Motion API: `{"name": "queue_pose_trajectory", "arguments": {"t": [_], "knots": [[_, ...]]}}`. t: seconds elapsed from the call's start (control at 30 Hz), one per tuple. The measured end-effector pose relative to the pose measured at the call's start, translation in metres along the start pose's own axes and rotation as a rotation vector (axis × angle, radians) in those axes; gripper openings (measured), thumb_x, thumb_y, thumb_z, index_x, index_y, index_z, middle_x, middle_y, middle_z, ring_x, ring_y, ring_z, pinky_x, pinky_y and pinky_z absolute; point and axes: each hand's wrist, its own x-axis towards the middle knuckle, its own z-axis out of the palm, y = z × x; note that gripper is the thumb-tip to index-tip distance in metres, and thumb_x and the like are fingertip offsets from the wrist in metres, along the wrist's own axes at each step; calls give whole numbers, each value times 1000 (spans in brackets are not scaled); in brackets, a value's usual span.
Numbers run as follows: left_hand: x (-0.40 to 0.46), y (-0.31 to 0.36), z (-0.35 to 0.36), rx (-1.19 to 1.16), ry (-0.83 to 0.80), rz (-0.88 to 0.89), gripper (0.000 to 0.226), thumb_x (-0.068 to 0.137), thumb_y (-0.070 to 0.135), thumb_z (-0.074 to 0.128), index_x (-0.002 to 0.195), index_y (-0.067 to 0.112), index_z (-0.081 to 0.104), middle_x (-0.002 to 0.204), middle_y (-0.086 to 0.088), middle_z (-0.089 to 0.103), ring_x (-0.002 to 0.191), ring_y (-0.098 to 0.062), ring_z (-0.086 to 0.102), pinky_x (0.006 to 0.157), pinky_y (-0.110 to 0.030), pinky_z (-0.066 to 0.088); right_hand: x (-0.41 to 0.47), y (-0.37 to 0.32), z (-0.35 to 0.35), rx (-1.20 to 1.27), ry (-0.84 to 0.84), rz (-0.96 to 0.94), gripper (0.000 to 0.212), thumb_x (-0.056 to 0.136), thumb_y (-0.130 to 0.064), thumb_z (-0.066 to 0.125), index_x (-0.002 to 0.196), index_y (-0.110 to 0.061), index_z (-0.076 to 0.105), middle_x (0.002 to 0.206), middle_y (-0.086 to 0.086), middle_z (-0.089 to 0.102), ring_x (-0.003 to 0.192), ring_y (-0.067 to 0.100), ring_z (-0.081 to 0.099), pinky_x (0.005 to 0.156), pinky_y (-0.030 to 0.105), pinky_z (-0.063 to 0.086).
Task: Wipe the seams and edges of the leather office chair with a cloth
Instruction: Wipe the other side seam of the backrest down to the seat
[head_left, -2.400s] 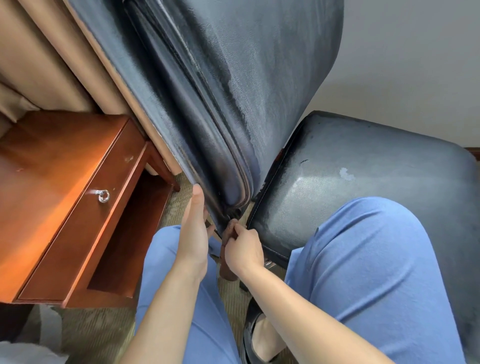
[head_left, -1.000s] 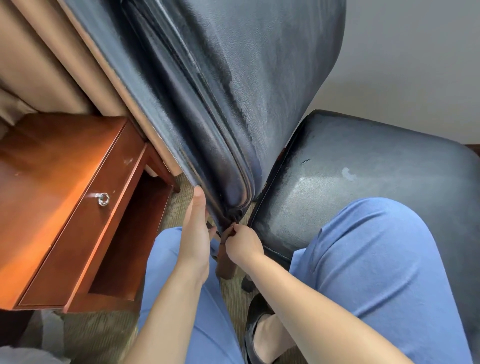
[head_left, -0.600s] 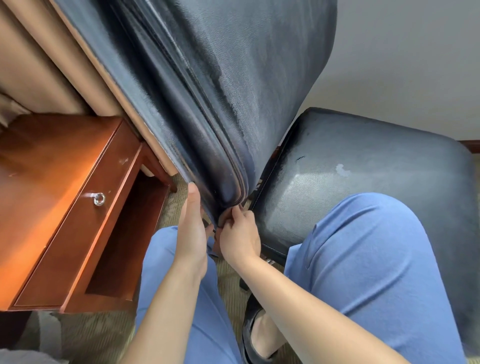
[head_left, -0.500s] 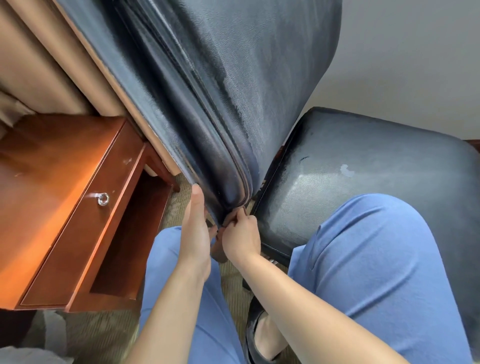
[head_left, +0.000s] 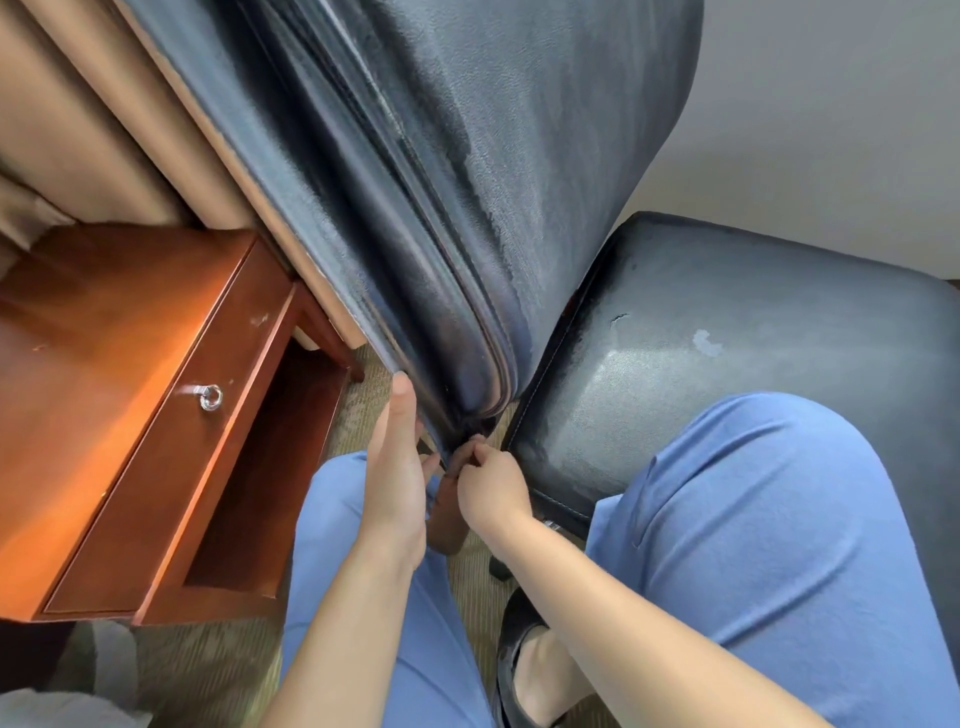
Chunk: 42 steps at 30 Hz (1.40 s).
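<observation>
1. Nearest the camera, the person's knees in blue trousers sat much as they had half a second before, one either side of the two forearms.
2. The left hand had stayed flat, fingers straight, pressed against the outer edge of the chair back, thumb tip just touching the piping; it gripped nothing.
3. Just right of it, the right hand had kept its fingers curled, pinching at the bottom corner of the back's seam. Whether a cloth sat in that pinch could not be told; none showed.
4. Right of the right hand, the chair seat lay unmoved, its front corner touching the knuckles.
5. Left of the left hand stood the wooden bench with its ring-pull drawer, unchanged; farther back hung the curtain.
</observation>
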Motion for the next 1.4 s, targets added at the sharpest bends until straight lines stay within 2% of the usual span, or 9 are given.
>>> {"name": "queue_pose_trajectory", "arguments": {"t": [0.17,0.27,0.43,0.6,0.8,0.93,1.07,1.23,1.4], "knots": [[-1,0,0,-5,-8,6,49,96,54,31,134,30,52,129,9,60,117,1,52,97,-32,41,-10,8,7,-22,-4,-61,35,94,-12,33,124,-12,52,121,12,50,105,31,54,85,33,44],[-1,1,0,-11,-4,4,47,95,55,32,131,33,52,128,12,60,115,4,52,95,-31,41,1,6,7,-25,-51,1,42,93,-15,33,131,-18,50,125,13,52,109,31,54,92,34,46],[-1,1,3,-16,-8,7,29,93,56,32,108,46,54,114,22,61,107,8,53,90,-28,43,15,8,2,-83,-90,43,41,93,-16,35,130,-21,52,128,9,50,111,29,53,96,34,45],[-1,0,4,-13,-7,13,55,86,63,33,129,36,53,126,14,60,113,5,52,86,-26,44,22,14,9,-132,-176,88,47,93,-9,45,139,-20,39,134,10,50,116,29,53,93,32,48],[-4,5,-1,30,-38,-26,65,82,66,34,136,32,50,134,8,57,127,-8,48,99,-37,42,21,21,12,20,-207,102,33,97,-15,36,127,-14,48,123,14,57,110,32,58,93,43,50],[-6,6,-1,25,-32,-28,60,87,63,33,135,31,51,134,7,57,127,-9,49,99,-38,41,13,24,15,-57,-135,46,48,94,-17,38,141,-25,36,131,11,53,115,29,54,96,34,46],[-7,4,3,4,-19,-4,62,85,65,34,135,31,51,130,9,60,120,-3,52,95,-34,43,10,25,8,-71,-123,-15,56,93,-13,33,147,-28,29,137,11,45,120,31,50,99,37,44],[-5,2,4,-17,-13,-30,59,89,63,33,136,32,50,131,9,60,119,-2,51,99,-36,43,23,15,17,3,-157,164,50,97,-11,35,145,-25,31,136,10,48,117,33,51,96,44,48],[-3,1,2,-18,-14,-27,67,81,64,35,137,31,49,128,10,60,115,2,53,101,-36,44,30,13,17,-27,-207,233,50,97,-12,38,144,-25,32,135,9,49,117,32,52,93,34,47]]}}
